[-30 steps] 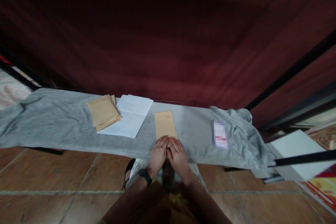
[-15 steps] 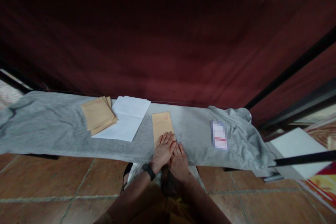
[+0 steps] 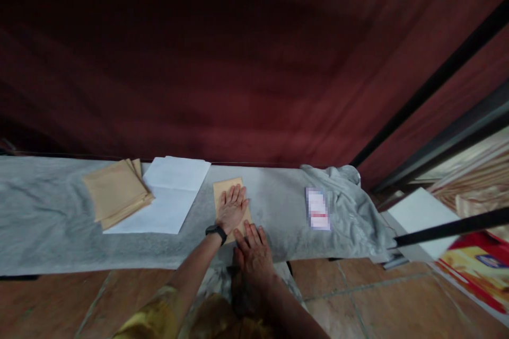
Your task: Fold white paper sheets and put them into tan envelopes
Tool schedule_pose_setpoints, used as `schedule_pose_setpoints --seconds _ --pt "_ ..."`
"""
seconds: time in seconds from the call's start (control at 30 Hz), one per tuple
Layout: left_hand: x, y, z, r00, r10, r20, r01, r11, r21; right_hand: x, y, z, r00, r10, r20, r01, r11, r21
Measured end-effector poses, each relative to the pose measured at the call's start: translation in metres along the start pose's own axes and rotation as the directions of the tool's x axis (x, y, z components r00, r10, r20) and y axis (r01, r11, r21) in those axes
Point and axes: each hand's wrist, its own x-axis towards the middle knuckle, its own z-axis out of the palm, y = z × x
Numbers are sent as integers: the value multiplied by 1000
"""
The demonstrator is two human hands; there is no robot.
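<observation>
Dark red fabric [image 3: 254, 79] forms the backdrop as we work at a long, narrow tabletop [image 3: 278, 206] draped in soft grey cloth. We press our left hand [image 3: 231, 211], palm down with the fingers slightly spread, onto a flat, tan paper envelope [image 3: 221, 187] lying near the middle of the cloth. Our right hand [image 3: 254, 251], also open and palm down, sits closer to us, its fingertips at the envelope's near right edge; neither of our hands grips anything. We wear a black wristwatch [image 3: 216, 232] on the left wrist, above a yellow sleeve [image 3: 153, 315].

To our left, a fanned stack of tan paper envelopes [image 3: 117, 190] overlaps white paper sheets [image 3: 170, 188], the top one creased across the middle. To our right, well apart from our hands, rests a small rectangular item [image 3: 318, 209] in pale violet and white with a red band (its face is pixelated, and we cannot tell what it is). Bunched folds of the cloth lie just beyond it. Past the right end of the tabletop we see a white, flat-topped object [image 3: 425, 220], a black bar [image 3: 457, 226] and a red and yellow printed package [image 3: 481, 265]. Brown floor tiles [image 3: 382, 307] with pale joints show below.
</observation>
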Motion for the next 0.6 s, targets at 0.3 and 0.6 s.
schedule_pose_setpoints --seconds 0.3,0.6 --pt "-12 -7 -3 1000 -19 -4 19 1000 4 2 0 1 1000 0 14 1 998 -58" --pt "-97 -21 -8 998 -29 -55 32 998 47 3 -3 -3 1000 -14 -15 14 998 -53"
